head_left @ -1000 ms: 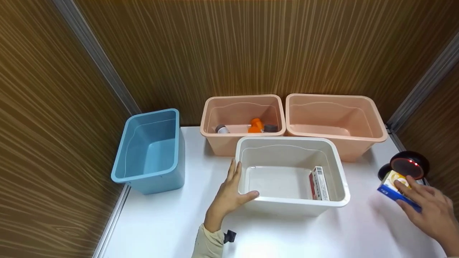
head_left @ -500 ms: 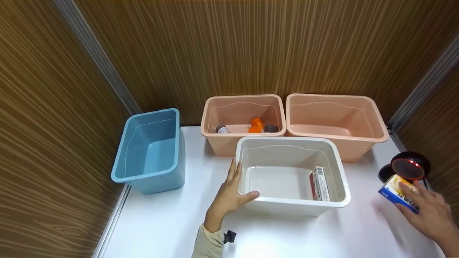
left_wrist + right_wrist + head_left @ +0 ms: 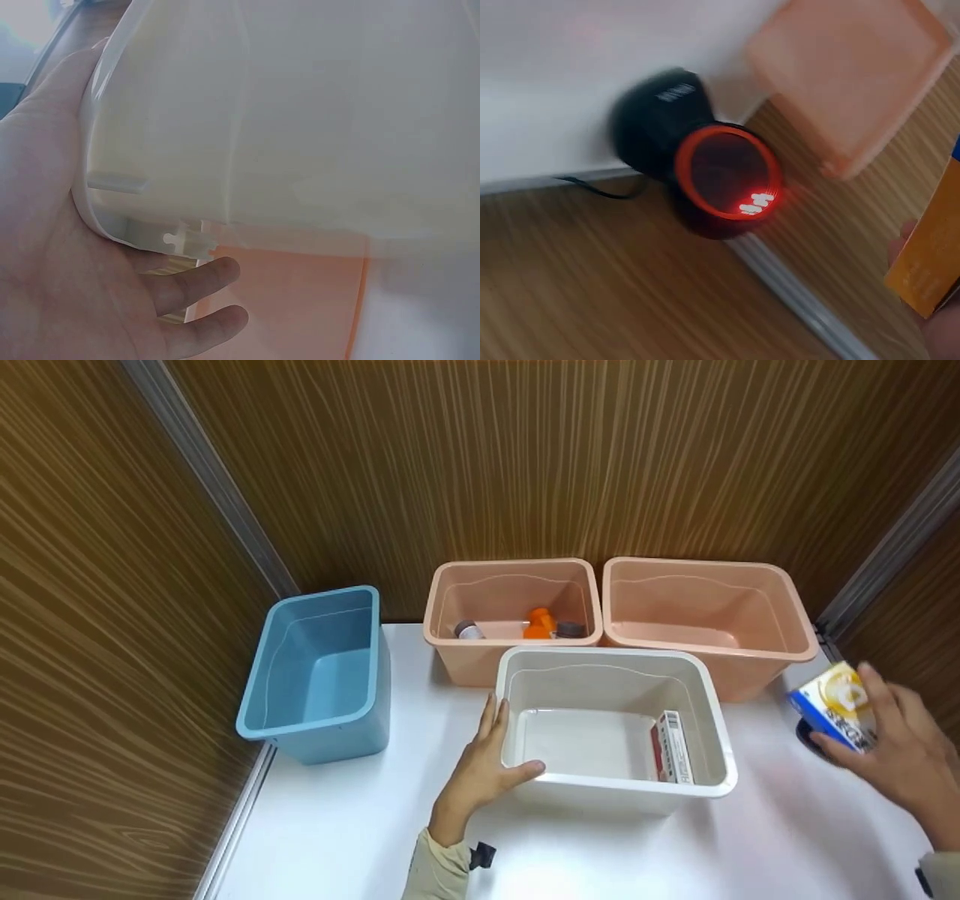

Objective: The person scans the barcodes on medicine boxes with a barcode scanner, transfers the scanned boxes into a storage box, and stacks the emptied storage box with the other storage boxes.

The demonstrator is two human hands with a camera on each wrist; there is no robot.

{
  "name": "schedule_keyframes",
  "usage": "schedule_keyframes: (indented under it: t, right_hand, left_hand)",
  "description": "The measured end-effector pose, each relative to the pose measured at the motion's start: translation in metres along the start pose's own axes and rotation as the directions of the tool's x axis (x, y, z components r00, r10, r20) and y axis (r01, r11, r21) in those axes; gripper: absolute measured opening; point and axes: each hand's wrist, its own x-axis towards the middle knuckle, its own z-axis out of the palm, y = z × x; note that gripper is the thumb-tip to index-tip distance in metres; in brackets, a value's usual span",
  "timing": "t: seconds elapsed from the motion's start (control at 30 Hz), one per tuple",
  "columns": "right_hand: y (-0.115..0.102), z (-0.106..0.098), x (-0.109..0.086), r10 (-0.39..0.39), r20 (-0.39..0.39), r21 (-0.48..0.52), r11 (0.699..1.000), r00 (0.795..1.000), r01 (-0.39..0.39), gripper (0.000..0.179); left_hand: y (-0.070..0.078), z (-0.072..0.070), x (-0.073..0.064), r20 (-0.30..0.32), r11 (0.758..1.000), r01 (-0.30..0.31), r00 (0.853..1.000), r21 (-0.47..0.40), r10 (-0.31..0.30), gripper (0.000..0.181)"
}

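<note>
While R hand, gripping box, mostly hides scanner (head cam) | L hand spread, touching wht bin

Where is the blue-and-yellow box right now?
In the head view, the box is at far right in the right hand, mostly hiding the black device.

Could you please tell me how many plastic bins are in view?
4: a blue bin at left, a left peach bin and a right peach bin at the back, a white bin in front.
</note>
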Motion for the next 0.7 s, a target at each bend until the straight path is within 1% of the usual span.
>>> schedule_keyframes:
  t: [0.13,0.23,0.33,0.43,0.53,0.63,0.7]
  right_hand:
    - [-0.007,-0.009,0.03,-0.075,0.04,-0.031,0.997,0.996,0.077,0.125]
    - [-0.013,-0.014,0.05,-0.073,0.117,-0.044,0.996,0.99,0.078,0.123]
    - [-0.017,-0.016,0.068,-0.083,0.156,-0.03,0.996,0.984,0.089,0.119]
    - [-0.019,-0.016,0.085,-0.093,0.18,-0.018,0.995,0.979,0.098,0.115]
    - [-0.02,-0.016,0.102,-0.106,0.181,-0.004,0.994,0.978,0.108,0.11]
    - [-0.02,-0.015,0.12,-0.102,0.185,0.002,0.995,0.977,0.103,0.106]
    - [-0.021,-0.015,0.133,-0.088,0.207,-0.007,0.996,0.974,0.091,0.102]
  left_hand:
    - [0.001,0.0,0.0,-0.001,1.0,0.001,1.0,0.0,-0.001,0.112]
    - [0.002,-0.001,0.0,-0.002,1.0,0.005,1.0,-0.012,-0.005,0.11]
    - [0.003,-0.002,0.0,-0.005,1.0,0.01,1.0,-0.017,-0.01,0.11]
    - [0.003,-0.002,0.0,-0.005,1.0,0.009,1.0,-0.002,-0.009,0.111]
    - [0.002,-0.001,0.0,-0.003,1.0,0.005,1.0,0.005,-0.005,0.112]
    - [0.002,-0.001,0.0,-0.001,1.0,0.006,1.0,0.009,-0.006,0.113]
    - [0.002,-0.001,-0.001,-0.001,1.0,0.014,1.0,0.012,-0.014,0.113]
